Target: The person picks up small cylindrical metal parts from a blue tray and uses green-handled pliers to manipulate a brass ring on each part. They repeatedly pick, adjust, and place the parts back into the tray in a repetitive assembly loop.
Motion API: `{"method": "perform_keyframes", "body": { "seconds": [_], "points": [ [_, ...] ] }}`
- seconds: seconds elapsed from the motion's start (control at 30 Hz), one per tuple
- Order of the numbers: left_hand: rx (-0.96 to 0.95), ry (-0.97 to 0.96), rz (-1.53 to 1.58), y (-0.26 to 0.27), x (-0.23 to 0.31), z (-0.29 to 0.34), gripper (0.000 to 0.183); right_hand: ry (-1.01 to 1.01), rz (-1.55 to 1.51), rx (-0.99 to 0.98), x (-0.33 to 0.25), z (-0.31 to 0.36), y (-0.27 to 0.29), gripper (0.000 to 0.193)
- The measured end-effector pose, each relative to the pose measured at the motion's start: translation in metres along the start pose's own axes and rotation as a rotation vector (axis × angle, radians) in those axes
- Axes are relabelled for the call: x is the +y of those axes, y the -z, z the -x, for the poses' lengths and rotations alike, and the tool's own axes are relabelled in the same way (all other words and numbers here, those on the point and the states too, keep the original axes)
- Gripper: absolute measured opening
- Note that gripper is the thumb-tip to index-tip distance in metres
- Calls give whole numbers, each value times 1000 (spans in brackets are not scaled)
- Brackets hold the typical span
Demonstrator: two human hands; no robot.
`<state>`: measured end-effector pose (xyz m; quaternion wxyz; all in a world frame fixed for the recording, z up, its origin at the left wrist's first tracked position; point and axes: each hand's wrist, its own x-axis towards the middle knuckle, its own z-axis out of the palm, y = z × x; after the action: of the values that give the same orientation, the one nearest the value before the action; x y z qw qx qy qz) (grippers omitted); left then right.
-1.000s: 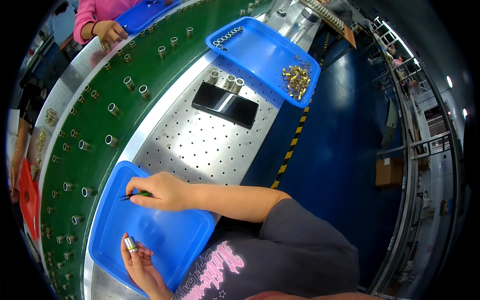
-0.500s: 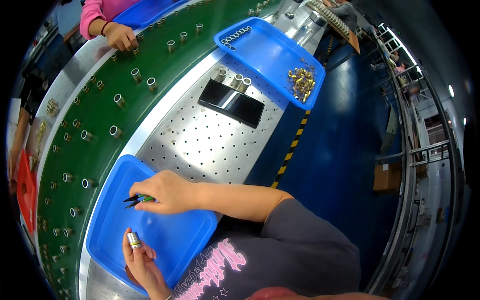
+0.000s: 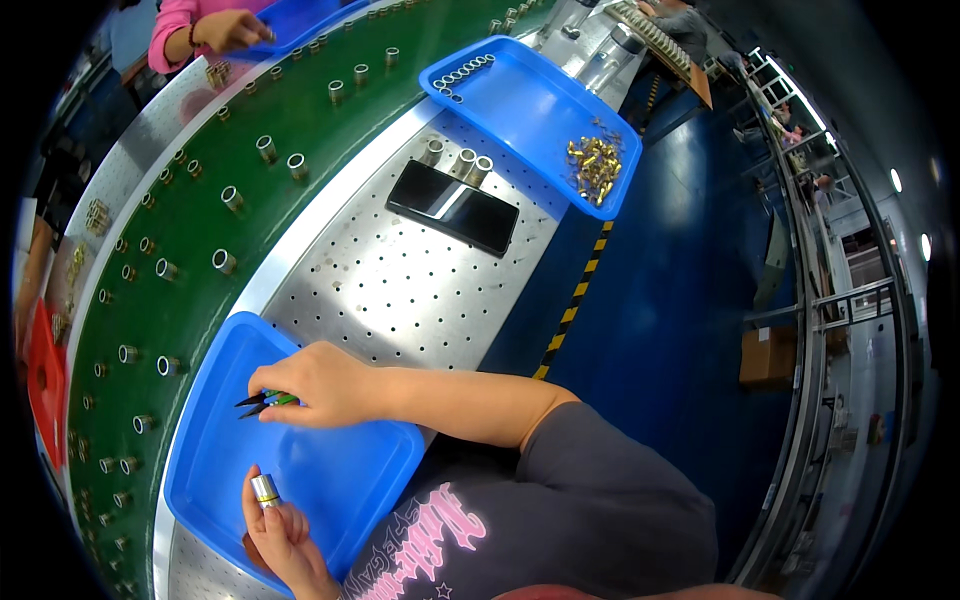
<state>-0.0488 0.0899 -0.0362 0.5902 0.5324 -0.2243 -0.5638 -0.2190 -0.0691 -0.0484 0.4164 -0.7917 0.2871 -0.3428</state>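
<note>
My left hand (image 3: 280, 540) holds a short shiny metal sleeve (image 3: 264, 489) upright at its fingertips, over the near part of a blue tray (image 3: 215, 480). A thin yellow band runs round the sleeve's lower part. Above the same tray, my right hand (image 3: 318, 385) is closed round small pliers (image 3: 262, 402) with black pointed jaws and green on the grip. The jaws stand apart and point left, away from the sleeve. Much of the tool's handle is hidden in the palm.
A green belt (image 3: 190, 310) with several metal sleeves curves along the left. Beyond my tray, a perforated metal table (image 3: 360, 300) bears a black phone (image 3: 452, 207) and 3 sleeves. Another blue tray (image 3: 520, 85) holds rings and brass parts (image 3: 596, 165). A co-worker's hand (image 3: 232, 30) is across the belt.
My left fingers have curled closer round the sleeve's lower end. My right hand keeps the pliers in nearly the same pose. The co-worker's hand has moved off the belt toward their blue tray.
</note>
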Motion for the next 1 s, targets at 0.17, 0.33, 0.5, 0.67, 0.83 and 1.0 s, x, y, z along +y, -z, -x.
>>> {"method": "perform_keyframes", "body": {
  "seconds": [0.17, 0.33, 0.5, 0.67, 0.83, 1.0],
  "points": [
    [76, 133, -27, -11, 12, -2, 49, 73, 81, -2, 4, 3, -6, 24],
    [37, 75, -49, -5, 2, -6, 49, 113, 199, -53, 4, 4, -7, 26],
    [79, 155, -19, -17, 16, -6, 42, 124, 213, -63, 2, 5, -8, 26],
    [105, 159, -20, -18, 15, -5, 41, 132, 219, -57, 3, 5, -8, 26],
    [79, 141, 15, -17, 14, -4, 40, 146, 222, -44, 2, 5, -7, 25],
    [73, 144, 16, -19, 16, -3, 38, 111, 201, -47, -1, 4, -6, 25]
  ]
}}
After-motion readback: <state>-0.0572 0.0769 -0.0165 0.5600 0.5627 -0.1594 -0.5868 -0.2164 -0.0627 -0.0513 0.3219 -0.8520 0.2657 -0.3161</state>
